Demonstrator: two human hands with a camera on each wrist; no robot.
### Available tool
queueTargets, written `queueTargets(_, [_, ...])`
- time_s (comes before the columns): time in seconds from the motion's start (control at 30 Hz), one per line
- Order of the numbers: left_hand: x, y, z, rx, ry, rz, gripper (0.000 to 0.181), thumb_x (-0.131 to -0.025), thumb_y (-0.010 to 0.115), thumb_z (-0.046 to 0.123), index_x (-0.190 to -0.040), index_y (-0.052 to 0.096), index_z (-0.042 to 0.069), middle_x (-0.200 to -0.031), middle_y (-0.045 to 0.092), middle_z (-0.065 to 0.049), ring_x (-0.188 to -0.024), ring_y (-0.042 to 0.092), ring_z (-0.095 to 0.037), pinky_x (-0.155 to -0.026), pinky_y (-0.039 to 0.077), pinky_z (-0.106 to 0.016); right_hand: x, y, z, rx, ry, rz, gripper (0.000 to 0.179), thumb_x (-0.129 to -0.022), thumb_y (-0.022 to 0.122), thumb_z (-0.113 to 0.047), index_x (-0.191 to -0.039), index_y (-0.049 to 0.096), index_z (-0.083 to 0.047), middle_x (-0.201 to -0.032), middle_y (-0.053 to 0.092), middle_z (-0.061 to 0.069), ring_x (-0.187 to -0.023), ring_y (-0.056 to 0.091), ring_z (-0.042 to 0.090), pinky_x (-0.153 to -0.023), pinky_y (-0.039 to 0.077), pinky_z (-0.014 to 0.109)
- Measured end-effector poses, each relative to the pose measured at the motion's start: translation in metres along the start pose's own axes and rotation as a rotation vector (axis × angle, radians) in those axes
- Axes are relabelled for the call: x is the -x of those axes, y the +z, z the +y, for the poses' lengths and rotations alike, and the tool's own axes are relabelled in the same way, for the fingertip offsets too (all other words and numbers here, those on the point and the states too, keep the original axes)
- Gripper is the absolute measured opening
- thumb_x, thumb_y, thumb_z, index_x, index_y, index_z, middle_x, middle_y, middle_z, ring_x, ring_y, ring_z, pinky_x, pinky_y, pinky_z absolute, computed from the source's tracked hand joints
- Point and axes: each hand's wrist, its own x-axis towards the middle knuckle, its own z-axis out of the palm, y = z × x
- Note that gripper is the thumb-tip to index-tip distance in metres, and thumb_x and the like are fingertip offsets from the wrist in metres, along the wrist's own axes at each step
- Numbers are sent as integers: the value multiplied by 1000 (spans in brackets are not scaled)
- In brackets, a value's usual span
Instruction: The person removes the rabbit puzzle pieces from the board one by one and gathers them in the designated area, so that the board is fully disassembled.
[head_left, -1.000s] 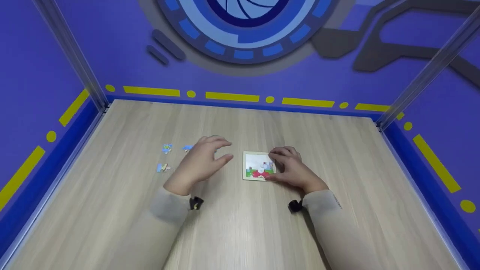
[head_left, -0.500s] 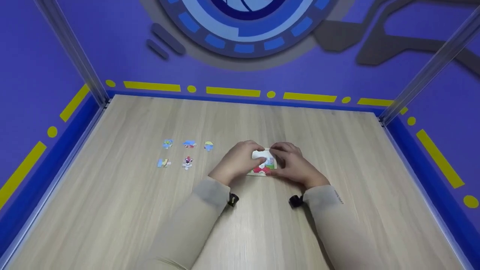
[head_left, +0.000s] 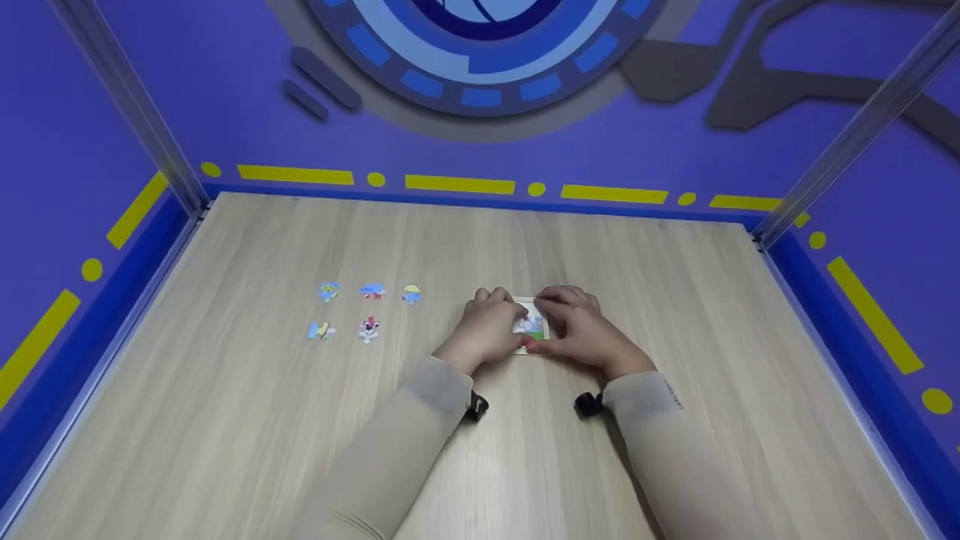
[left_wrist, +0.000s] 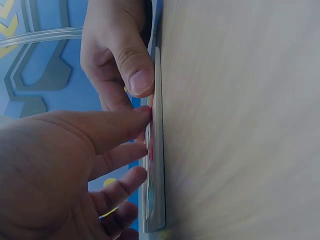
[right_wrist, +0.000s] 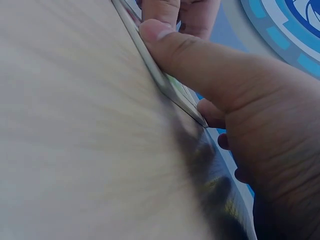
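Note:
A small square jigsaw puzzle in a pale frame lies on the table between the hands, partly hidden by them. My left hand lies over its left side. In the left wrist view, the left thumb and fingertips touch the picture surface, with the fingers slightly bent and spread. My right hand grips the right side of the frame, thumb at the near edge and fingers at the far edge. The right wrist view shows the right thumb on the frame's rim.
Several loose jigsaw pieces lie to the left: a back row with blue pieces and a yellow-and-blue piece, and a front row with a pale piece and a dog-faced piece. Blue walls enclose the wooden table.
My left hand has moved right, from beside the loose pieces onto the puzzle, uncovering pieces it hid before. The right hand keeps its hold on the frame.

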Motion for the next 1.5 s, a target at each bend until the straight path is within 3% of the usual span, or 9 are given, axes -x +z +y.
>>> queueTargets(0.4, [-2,1,2,66,4,19,35,-105,82,30,-137,76,17,-140,73,-5,-131,56,-30,-117,46,-49,-1,-3,-2,19,-6,-6,90,-89,94,-58,-158,66,-8,-164,60,9,-160,45,35,-137,24,61])
queueTargets(0.73, [-5,5,0,109,1,25,27,-108,76,20,-135,77,14,-131,76,-7,-127,61,-30,-114,48,-49,0,-4,-2,29,-11,-19,84,-91,94,-48,-159,65,-7,-166,58,11,-161,44,37,-136,25,63])
queueTargets(1.03, [-22,26,-16,222,5,82,24,-106,75,14,-129,80,11,-123,79,-6,-118,61,-28,-113,50,-44,1,-3,0,16,-31,-13,84,-91,94,-48,-158,66,-5,-164,59,12,-159,46,38,-135,25,63])
queueTargets(1.33, [-18,21,-10,221,-4,93,23,-111,70,14,-130,82,10,-130,83,-5,-126,68,-30,-118,53,-43,1,-2,1,11,-43,-7,83,-91,94,-47,-157,66,-5,-163,61,12,-158,48,38,-135,25,64])
queueTargets(1.5, [-11,11,-1,217,-7,98,23,-113,68,13,-129,83,9,-129,83,-6,-128,71,-29,-118,54,-44,1,-2,0,11,-45,0,83,-91,95,-48,-157,67,-5,-162,61,13,-157,48,38,-134,26,63])
